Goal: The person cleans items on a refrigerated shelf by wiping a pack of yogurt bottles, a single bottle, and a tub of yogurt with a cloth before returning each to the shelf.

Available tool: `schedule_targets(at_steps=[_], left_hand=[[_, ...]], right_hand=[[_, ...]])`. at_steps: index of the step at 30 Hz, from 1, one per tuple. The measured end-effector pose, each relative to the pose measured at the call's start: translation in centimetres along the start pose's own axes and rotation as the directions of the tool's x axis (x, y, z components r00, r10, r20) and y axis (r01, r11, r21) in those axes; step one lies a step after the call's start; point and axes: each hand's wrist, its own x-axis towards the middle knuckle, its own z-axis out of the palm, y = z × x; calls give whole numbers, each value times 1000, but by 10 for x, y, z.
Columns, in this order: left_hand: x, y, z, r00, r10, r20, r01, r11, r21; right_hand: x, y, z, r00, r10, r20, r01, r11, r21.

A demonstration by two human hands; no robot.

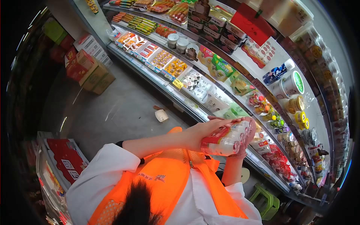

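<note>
A shrink-wrapped pack of small white drink bottles (227, 140) with red labelling is held in front of my chest, tilted. My left hand (200, 134) lies along its left end and top, fingers stretched across the wrap. On the far right side my right hand (251, 135) grips the pack; the bottles hide part of its fingers. Behind the pack runs a refrigerated display shelf (176, 95) of packaged food. A similar red-and-white bottle pack (259, 51) stands on an upper shelf.
Cardboard boxes (98, 78) stand on the floor at the back left. A small white object (161, 116) lies on the grey floor (123, 108). At lower right is a green stool (265, 202). A red-fronted case (65, 159) stands left of me. White tubs (290, 85) sit on the shelf.
</note>
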Motion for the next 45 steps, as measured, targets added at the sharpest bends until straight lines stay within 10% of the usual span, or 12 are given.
schedule_targets(at_steps=[8,12,15,18,23,26,31,32,34,36,41,45], left_hand=[[-49,-20,-44,957,-135,-257,149,988,38],[-42,2,-57,852,-486,-195,469,874,-128],[-51,0,-65,817,-553,-162,551,832,-62],[-55,-5,-69,832,-518,-201,525,851,-19],[-50,-9,-83,900,-291,-324,269,956,-114],[-42,6,-91,884,-312,-349,189,920,-344],[-21,-17,-86,765,-316,-561,-14,863,-505],[-19,-16,-88,765,-321,-558,24,881,-473],[-17,-15,-92,782,-356,-512,159,908,-389],[-21,-15,-94,795,-430,-429,344,901,-265],[-20,-24,-85,741,-654,-152,530,709,-465],[-13,-23,-76,788,-567,-239,240,641,-729]], right_hand=[[-40,87,78,975,-222,-7,207,917,-342],[-63,99,120,830,-257,496,420,-299,-857],[-62,101,126,722,-38,691,670,-214,-711],[-72,90,149,933,56,356,349,95,-932],[-70,66,137,634,115,765,728,-421,-541],[-64,71,109,753,-24,658,579,-450,-680],[-44,122,76,977,82,197,15,894,-448],[-58,128,94,976,162,146,-110,943,-315],[-101,104,137,773,-119,623,608,416,-676],[-83,101,136,864,402,303,-332,907,-258],[-39,103,143,753,-37,657,424,792,-440],[-34,114,161,749,10,662,368,825,-428]])
